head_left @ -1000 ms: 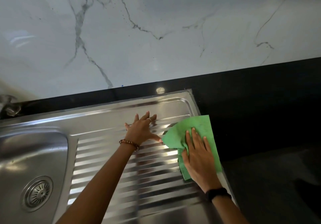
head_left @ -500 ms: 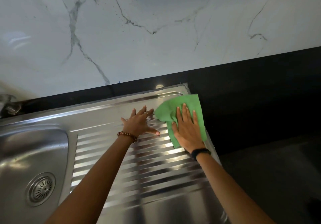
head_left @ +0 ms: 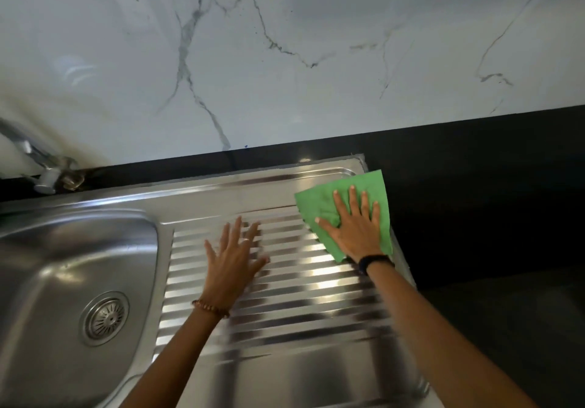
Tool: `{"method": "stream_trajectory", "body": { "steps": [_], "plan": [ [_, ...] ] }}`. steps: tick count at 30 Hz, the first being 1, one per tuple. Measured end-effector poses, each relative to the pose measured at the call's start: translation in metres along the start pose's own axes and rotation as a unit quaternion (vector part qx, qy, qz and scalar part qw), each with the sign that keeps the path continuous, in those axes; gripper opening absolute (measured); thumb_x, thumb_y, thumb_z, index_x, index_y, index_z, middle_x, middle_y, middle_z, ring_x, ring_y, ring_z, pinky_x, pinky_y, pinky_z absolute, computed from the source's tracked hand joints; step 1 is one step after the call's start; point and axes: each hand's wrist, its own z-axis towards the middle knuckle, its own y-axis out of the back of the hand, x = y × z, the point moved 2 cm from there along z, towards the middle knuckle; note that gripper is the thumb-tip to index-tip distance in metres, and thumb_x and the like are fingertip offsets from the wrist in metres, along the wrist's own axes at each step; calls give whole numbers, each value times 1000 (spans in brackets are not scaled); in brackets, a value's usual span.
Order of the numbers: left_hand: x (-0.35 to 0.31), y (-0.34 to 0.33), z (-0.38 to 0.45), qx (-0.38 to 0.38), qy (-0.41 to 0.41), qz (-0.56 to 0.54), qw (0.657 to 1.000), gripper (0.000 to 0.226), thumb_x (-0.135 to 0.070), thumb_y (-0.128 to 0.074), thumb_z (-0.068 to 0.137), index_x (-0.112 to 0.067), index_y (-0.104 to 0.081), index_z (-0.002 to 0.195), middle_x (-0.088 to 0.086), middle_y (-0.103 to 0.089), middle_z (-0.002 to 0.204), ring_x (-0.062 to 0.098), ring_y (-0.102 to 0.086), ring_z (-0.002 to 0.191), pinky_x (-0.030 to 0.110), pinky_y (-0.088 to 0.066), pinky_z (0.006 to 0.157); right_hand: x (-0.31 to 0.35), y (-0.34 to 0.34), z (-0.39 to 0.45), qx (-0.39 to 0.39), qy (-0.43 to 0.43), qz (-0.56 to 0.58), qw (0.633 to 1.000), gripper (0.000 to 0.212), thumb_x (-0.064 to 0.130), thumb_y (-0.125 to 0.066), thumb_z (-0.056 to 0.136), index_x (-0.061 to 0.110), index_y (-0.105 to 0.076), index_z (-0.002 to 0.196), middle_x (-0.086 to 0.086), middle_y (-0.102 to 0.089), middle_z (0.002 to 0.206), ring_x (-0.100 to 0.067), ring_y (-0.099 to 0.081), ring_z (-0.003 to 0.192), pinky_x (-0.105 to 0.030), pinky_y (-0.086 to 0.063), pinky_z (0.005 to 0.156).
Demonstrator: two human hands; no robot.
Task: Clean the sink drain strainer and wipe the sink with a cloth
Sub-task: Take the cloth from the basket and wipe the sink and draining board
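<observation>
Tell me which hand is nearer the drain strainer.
Left. The left hand lies flat on the ridged drainboard, up and right of the drain strainer. The right hand presses the green cloth at the drainboard's far right corner, farther off.

The brushed stainless-steel sink (head_left: 79,249) gleams, its ribbed metal drainboard (head_left: 285,297) glossy with reflections. A soft, matt green cloth (head_left: 319,205) lies at its far right corner. The white veined marble wall (head_left: 285,59) looks polished; the black surface (head_left: 474,186) smooth.
</observation>
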Motion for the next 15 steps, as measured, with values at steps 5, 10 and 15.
{"method": "stream_trajectory", "body": {
  "steps": [5, 10, 15],
  "plan": [
    [80, 5, -51, -12, 151, -59, 987, 121, -97, -6, 47, -30, 5, 146, 11, 11, 157, 33, 9, 144, 59, -3, 113, 8, -7, 16, -55, -31, 10, 998, 54, 41, -22, 99, 20, -15, 148, -8, -9, 159, -24, -6, 147, -48, 3, 118],
    [109, -4, -76, -6, 219, -290, 932, 97, -65, -66, 59, -15, -31, 135, 16, -53, 130, 33, -54, 116, 50, -48, 95, 40, -15, -1, -80, -25, 63, 994, 51, 29, -27, 100, 9, -22, 146, -15, -17, 156, -29, -15, 145, -47, -5, 118],
    [113, -2, -73, -40, 209, -305, 928, 81, -54, -76, 62, -18, -38, 123, 7, -60, 117, 21, -62, 99, 40, -54, 81, 136, -37, -19, -57, 72, 100, 991, 47, 26, -33, 99, 12, -31, 143, -13, -22, 155, -26, -19, 144, -44, -5, 118]
  ]
}}
